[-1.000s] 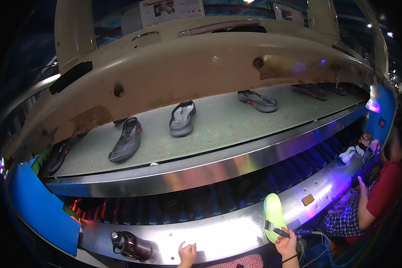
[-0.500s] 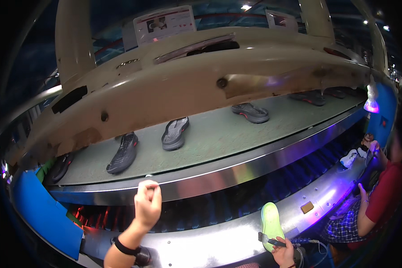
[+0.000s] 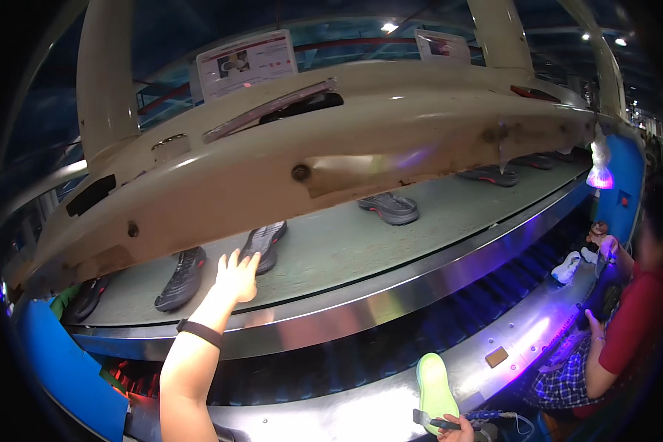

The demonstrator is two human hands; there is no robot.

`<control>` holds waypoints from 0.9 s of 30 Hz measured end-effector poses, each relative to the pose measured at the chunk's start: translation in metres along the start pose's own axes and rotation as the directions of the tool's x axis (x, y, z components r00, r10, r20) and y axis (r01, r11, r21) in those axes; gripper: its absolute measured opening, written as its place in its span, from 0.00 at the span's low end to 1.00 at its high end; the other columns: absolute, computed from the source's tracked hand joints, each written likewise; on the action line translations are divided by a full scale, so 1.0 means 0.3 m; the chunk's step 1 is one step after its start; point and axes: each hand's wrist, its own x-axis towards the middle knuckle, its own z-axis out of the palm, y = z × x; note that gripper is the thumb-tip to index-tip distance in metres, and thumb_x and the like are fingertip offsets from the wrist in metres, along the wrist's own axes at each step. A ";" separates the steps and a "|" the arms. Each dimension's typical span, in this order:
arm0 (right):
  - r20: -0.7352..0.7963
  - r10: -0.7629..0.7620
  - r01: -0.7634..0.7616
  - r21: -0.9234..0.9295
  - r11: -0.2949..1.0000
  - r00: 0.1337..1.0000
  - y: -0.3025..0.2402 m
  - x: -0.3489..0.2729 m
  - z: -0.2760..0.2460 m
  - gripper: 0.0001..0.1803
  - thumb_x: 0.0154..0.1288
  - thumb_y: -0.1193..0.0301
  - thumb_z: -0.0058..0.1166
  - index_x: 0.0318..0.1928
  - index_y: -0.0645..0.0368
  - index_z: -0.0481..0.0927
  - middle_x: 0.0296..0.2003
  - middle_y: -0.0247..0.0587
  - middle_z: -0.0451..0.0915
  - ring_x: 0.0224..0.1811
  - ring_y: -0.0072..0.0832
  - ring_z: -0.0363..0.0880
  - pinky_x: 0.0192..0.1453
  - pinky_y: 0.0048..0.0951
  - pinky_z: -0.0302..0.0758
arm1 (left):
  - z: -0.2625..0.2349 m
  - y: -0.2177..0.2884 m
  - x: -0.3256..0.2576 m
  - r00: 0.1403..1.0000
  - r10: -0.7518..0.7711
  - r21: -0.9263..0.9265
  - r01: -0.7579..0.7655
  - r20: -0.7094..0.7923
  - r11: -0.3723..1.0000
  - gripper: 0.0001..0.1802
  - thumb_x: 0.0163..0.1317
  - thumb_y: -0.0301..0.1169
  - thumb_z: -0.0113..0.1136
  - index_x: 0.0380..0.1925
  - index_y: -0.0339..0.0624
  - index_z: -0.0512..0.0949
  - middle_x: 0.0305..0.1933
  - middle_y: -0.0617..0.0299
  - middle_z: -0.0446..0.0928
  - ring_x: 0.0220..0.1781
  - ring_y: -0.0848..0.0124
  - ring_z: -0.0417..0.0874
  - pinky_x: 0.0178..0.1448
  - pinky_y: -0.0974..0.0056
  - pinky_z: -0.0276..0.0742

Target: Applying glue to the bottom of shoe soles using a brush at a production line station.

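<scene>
My left hand (image 3: 237,278), a black band on its wrist, reaches over the green conveyor belt (image 3: 331,247) with its fingers spread. Its fingertips are beside the heel end of a dark grey shoe upper (image 3: 267,247); whether they touch it I cannot tell. Left of that hand lies another dark shoe upper (image 3: 180,281). At the bottom, my right hand (image 3: 458,430) is closed on a dark-handled brush (image 3: 436,421), partly cut off by the frame. The brush lies across a lime-green shoe sole (image 3: 435,383) on the metal ledge; whether my fingers also grip the sole is hidden.
A beige machine hood (image 3: 221,195) hangs low over the belt. More shoe parts (image 3: 392,208) sit farther right. A dark roller track (image 3: 331,368) runs below the metal rail (image 3: 361,309). A brown block (image 3: 496,357) lies on the ledge. At right, a person in red (image 3: 633,331) works near white shoe parts (image 3: 566,267).
My left hand has gone from above the metal rail up over the belt, and its curled fingers have spread. My right hand still holds the brush at the sole. The whole view has shifted slightly.
</scene>
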 end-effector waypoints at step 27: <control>0.061 0.146 -0.158 0.447 0.881 0.987 -0.263 0.002 0.177 0.16 0.63 0.76 0.47 0.50 0.71 0.72 0.46 0.52 0.76 0.43 0.33 0.77 0.49 0.28 0.74 | -0.211 0.377 -0.554 0.818 -0.322 -0.265 -0.215 0.477 -0.940 0.29 0.47 0.23 0.52 0.53 0.32 0.64 0.49 0.49 0.72 0.51 0.57 0.76 0.55 0.55 0.74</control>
